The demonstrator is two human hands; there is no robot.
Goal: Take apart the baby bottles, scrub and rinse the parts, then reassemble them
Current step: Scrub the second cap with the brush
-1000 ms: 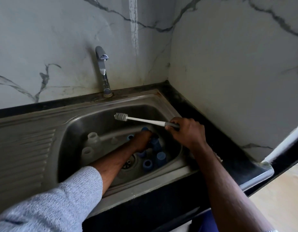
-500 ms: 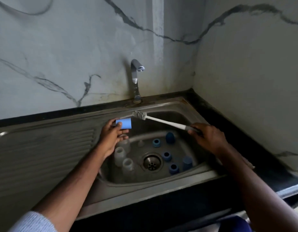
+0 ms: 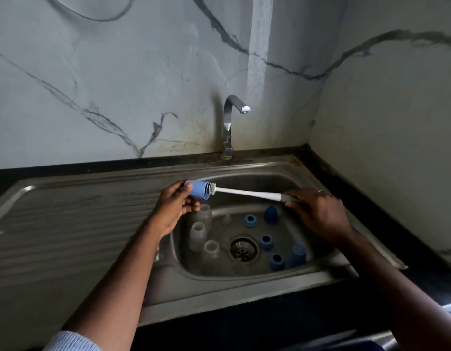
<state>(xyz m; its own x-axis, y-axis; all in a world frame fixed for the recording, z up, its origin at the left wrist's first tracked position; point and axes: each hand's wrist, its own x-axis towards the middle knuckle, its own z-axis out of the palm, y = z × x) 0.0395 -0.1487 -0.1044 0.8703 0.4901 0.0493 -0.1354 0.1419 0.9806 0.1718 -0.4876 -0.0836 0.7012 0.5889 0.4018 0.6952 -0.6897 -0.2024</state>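
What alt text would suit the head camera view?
Over a steel sink, a left hand holds a blue cap while the right hand pushes a white brush into it. Clear bottles and blue parts sit in the basin.

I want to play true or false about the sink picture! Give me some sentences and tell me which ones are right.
1. The left hand holds a light blue cap. True.
2. Water is pouring from the tap. False: no water shows at the spout.
3. The brush in the right hand has its bristles at the cap's open end. True.
4. The clear bottles stand on the ridged draining board. False: they stand inside the sink basin, left of the drain.
5. Other blue parts sit right of the drain. True.
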